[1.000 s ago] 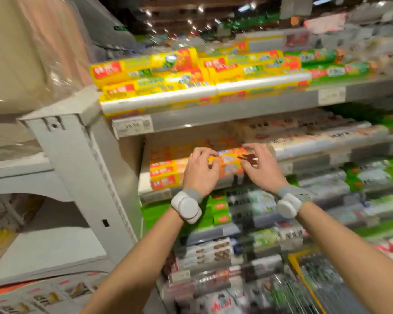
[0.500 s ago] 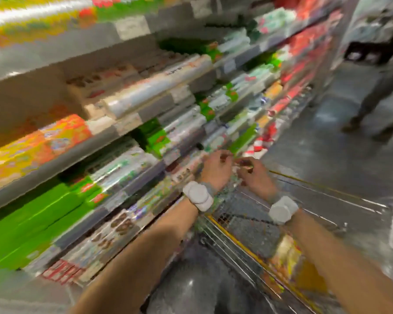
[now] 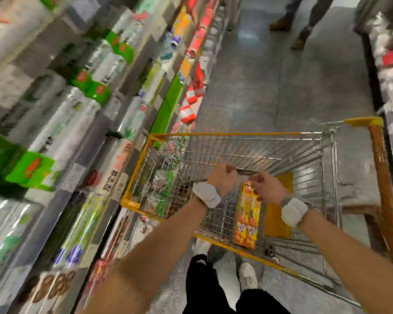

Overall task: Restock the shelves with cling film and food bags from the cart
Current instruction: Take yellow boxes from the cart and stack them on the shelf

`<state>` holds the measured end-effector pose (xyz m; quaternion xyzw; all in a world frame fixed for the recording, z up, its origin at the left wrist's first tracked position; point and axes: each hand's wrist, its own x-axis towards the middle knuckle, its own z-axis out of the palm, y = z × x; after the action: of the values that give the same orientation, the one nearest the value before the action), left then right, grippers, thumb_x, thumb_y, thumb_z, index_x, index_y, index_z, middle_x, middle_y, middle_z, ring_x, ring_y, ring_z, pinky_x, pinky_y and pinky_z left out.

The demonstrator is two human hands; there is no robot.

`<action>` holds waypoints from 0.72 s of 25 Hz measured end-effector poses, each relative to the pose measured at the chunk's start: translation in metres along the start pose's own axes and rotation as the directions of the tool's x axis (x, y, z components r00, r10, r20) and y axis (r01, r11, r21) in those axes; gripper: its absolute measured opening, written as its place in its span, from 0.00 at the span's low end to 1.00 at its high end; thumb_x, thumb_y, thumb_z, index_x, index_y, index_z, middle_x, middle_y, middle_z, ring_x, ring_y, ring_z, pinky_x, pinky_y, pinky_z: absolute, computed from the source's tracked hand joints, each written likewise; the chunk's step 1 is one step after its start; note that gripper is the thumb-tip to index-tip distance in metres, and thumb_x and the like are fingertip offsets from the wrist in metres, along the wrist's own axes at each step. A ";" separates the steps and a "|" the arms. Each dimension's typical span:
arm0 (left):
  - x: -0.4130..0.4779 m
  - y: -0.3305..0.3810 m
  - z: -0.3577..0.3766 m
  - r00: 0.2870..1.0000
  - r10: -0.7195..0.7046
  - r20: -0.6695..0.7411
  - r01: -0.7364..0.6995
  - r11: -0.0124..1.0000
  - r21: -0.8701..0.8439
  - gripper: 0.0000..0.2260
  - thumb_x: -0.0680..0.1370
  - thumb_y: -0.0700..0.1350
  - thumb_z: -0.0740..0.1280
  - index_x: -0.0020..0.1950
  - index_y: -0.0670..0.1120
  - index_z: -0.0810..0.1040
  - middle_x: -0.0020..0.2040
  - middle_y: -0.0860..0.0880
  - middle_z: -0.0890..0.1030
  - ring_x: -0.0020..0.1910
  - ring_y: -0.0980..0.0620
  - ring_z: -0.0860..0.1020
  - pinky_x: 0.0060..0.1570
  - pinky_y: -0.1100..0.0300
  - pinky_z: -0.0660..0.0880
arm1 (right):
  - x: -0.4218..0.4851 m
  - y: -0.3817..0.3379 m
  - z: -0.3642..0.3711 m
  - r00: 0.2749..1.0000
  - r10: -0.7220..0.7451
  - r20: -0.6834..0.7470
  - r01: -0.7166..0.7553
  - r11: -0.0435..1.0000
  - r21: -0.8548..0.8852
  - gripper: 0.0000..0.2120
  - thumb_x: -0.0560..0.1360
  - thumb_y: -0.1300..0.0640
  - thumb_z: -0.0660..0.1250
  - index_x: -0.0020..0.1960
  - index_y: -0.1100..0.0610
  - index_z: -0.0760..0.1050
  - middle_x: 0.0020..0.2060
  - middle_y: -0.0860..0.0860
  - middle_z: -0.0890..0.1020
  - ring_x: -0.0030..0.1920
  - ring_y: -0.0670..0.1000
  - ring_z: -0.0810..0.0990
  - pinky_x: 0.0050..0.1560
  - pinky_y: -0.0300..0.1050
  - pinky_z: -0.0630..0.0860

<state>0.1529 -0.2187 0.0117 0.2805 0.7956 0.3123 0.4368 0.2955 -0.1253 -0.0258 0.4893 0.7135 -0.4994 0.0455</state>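
The wire cart (image 3: 236,134) with a yellow rim stands in the aisle in front of me. Two yellow and red boxes (image 3: 246,220) lie side by side on its floor, next to a flat yellow sheet (image 3: 276,214). My left hand (image 3: 222,177) and my right hand (image 3: 268,188) hover inside the cart above the boxes, fingers curled, close together. A thin dark strip shows between their fingertips, too blurred to identify. The shelves (image 3: 114,109) on my left hold rolls and boxes of film and bags.
The cart's orange handle (image 3: 383,177) is on the right. Another shelf unit (image 3: 390,64) lines the right side of the aisle. A person's legs (image 3: 304,28) stand farther down the grey floor. My own feet (image 3: 247,275) are just behind the cart.
My hands left the orange boxes on the shelf and swung right and down into the cart. My view turned from the shelf to the cart and aisle.
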 end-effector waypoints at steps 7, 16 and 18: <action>0.147 -0.120 0.084 0.934 -0.207 0.291 0.173 0.975 0.138 0.15 0.81 0.44 0.60 0.33 0.48 0.68 0.35 0.43 0.71 0.35 0.49 0.70 0.35 0.49 0.72 | 0.078 0.111 0.068 0.912 0.404 0.068 -0.395 0.911 -0.116 0.09 0.81 0.53 0.60 0.57 0.53 0.75 0.43 0.49 0.78 0.40 0.50 0.80 0.29 0.33 0.69; 0.228 -0.199 0.186 0.837 -0.409 0.364 0.262 0.883 0.390 0.39 0.78 0.61 0.66 0.78 0.40 0.55 0.76 0.38 0.60 0.74 0.36 0.62 0.71 0.46 0.63 | 0.152 0.212 0.166 0.772 0.622 -0.129 -0.635 0.764 -0.113 0.27 0.82 0.56 0.58 0.77 0.62 0.55 0.67 0.62 0.71 0.64 0.62 0.73 0.57 0.52 0.71; 0.224 -0.214 0.200 0.817 -0.418 0.397 0.255 0.879 0.402 0.41 0.77 0.62 0.66 0.78 0.40 0.54 0.75 0.39 0.62 0.73 0.38 0.63 0.70 0.48 0.64 | 0.155 0.228 0.181 0.769 0.621 -0.152 -0.637 0.763 -0.106 0.31 0.81 0.58 0.60 0.78 0.61 0.50 0.67 0.62 0.71 0.65 0.62 0.72 0.59 0.54 0.73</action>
<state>0.1871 -0.1457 -0.3480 0.2699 0.7427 0.0128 0.6128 0.3083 -0.1566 -0.3542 0.7217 0.5450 -0.3723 0.2088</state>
